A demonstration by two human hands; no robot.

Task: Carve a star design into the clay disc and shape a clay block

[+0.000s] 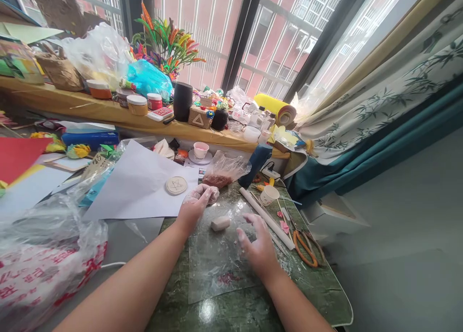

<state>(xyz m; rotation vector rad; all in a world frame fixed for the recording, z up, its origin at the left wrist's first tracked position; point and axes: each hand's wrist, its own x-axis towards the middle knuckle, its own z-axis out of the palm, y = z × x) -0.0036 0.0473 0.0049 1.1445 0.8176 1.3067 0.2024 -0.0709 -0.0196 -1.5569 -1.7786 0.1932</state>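
Note:
My left hand (pixel 198 204), dusted with white, is closed above the clear sheet's far left part; what its curled fingers hold, if anything, is hard to make out. My right hand (pixel 257 247) hovers over the sheet with thumb and fingers apart and nothing in them. Between the hands, a pale block of clay (pixel 220 223) lies on the powder-smeared clear plastic sheet (pixel 210 283). Just past my right hand rests a white rolling pin (pixel 267 219), with a thin stick beside it. A round clay disc (pixel 176 186) with a star marked on it sits on white paper (pixel 126 187).
Orange-handled scissors (pixel 306 249) and a paper cup (pixel 269 195) are at the right. A plastic bag of brown material (pixel 224 170) and a dark blue cylinder (pixel 255 165) stand behind. Jars and craft items crowd the windowsill (pixel 144 124). A crumpled plastic bag (pixel 47 259) fills the left.

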